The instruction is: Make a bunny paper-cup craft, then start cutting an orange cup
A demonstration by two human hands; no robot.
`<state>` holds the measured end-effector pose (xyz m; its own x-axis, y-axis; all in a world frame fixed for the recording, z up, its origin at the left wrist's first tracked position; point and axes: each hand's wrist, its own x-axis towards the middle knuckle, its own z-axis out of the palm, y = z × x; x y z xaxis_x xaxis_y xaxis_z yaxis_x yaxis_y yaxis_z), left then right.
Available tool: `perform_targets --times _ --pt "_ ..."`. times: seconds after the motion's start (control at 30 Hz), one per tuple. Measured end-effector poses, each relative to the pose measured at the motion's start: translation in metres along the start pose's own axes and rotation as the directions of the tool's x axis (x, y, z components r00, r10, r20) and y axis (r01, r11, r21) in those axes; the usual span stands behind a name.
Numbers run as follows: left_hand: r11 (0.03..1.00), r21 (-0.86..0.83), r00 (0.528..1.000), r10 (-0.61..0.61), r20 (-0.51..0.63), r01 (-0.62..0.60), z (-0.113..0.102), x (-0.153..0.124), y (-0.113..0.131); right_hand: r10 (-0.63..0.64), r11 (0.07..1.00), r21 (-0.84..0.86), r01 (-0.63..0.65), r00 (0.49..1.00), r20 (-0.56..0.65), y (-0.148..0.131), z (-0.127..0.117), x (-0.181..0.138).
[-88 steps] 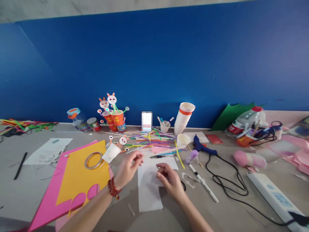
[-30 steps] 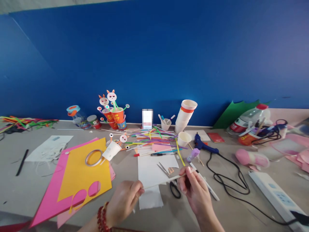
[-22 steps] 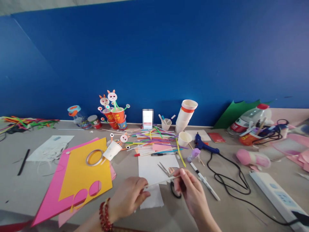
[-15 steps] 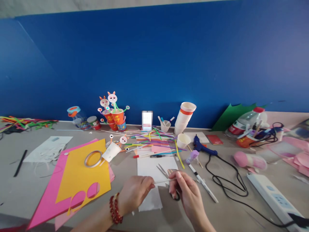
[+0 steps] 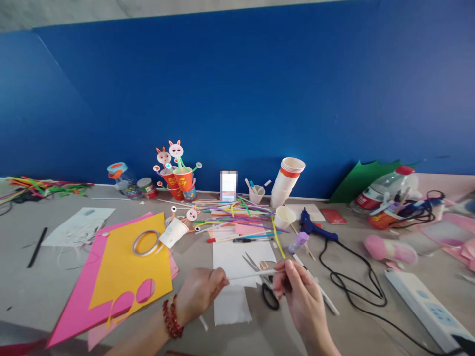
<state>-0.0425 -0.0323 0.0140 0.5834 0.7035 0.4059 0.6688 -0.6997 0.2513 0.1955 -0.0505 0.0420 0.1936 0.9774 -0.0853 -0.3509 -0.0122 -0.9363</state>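
Observation:
Stretched between my two hands is a thin white pipe cleaner [image 5: 253, 274], nearly level above the table. My left hand [image 5: 202, 295], with red bead bracelets at the wrist, pinches one end. The other end is between the thumb and fingers of my right hand [image 5: 300, 291]. Below it lie white paper sheets [image 5: 232, 305] and scissors [image 5: 270, 297] with black handles, partly hidden behind the right fingers. A white marker [image 5: 326, 296] rests just beyond that hand. Behind the paper, coloured pipe cleaners [image 5: 237, 216] are heaped with several pens.
Yellow card [image 5: 129, 267] over pink sheets, a tape roll [image 5: 146, 242] and a white cup figure [image 5: 173, 233] are on the left. Rabbit cups [image 5: 183, 179] and stacked paper cups [image 5: 285, 183] stand behind. A blue glue gun [image 5: 315, 228], its cord and a power strip [image 5: 426, 306] occupy the right.
My hands have moved apart, the left slightly leftward and the right rightward, so more of the white pipe cleaner shows. The scissors' handles are more visible. The view has shifted slightly.

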Motion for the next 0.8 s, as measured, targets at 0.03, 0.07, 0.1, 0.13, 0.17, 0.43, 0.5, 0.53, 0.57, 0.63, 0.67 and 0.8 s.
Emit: perform_targets --times 0.03,0.07,0.1,0.13,0.17,0.43,0.5,0.53,0.57,0.63,0.67,0.8 --pt "1.000 0.007 1.000 0.000 0.001 0.000 0.001 -0.002 -0.002 0.000 1.000 0.006 0.000 1.000 -0.003 -0.001 -0.001 0.000" --pt "1.000 0.011 1.000 0.001 0.005 -0.001 0.002 -0.003 -0.004 0.003 1.000 0.008 -0.003 1.000 0.002 -0.001 -0.002 0.001" --pt "1.000 0.015 1.000 0.002 0.006 -0.002 0.002 -0.003 -0.005 0.006 1.000 0.007 -0.006 1.000 0.009 -0.002 -0.003 0.001" --pt "1.000 0.019 1.000 0.000 0.009 0.000 0.002 -0.003 -0.006 0.007 1.000 0.004 -0.007 1.000 0.014 -0.002 -0.004 0.002" --pt "1.000 0.022 1.000 -0.007 0.016 0.006 0.002 -0.001 -0.006 0.004 1.000 -0.002 -0.004 1.000 0.016 -0.002 -0.005 0.004" --pt "0.993 -0.118 0.996 0.006 0.093 0.005 -0.004 0.027 0.016 -0.024 0.994 -0.098 0.041 0.985 0.173 0.004 0.005 0.008" --pt "0.990 -0.139 0.997 0.015 0.078 -0.004 -0.001 0.030 0.019 -0.034 0.991 -0.117 0.058 0.980 0.195 0.005 0.008 0.006" --pt "0.989 -0.147 0.997 0.018 0.070 -0.008 0.001 0.031 0.019 -0.038 0.991 -0.122 0.063 0.980 0.193 0.005 0.008 0.005" --pt "0.987 -0.162 0.998 0.014 0.064 -0.004 0.002 0.031 0.018 -0.040 0.991 -0.120 0.063 0.983 0.181 0.004 0.007 0.006" --pt "0.967 -0.248 0.998 -0.041 0.045 0.051 0.002 0.029 0.013 -0.073 0.994 -0.079 0.081 0.993 0.097 0.000 0.001 0.009" --pt "0.937 -0.331 0.994 -0.106 0.028 0.109 0.001 0.029 0.009 -0.105 0.993 -0.050 0.106 0.994 0.024 -0.003 -0.003 0.012" --pt "0.384 -0.850 0.817 -0.571 0.088 0.360 -0.004 0.031 -0.009 -0.307 0.941 -0.191 0.279 0.943 -0.131 -0.011 -0.018 0.038"
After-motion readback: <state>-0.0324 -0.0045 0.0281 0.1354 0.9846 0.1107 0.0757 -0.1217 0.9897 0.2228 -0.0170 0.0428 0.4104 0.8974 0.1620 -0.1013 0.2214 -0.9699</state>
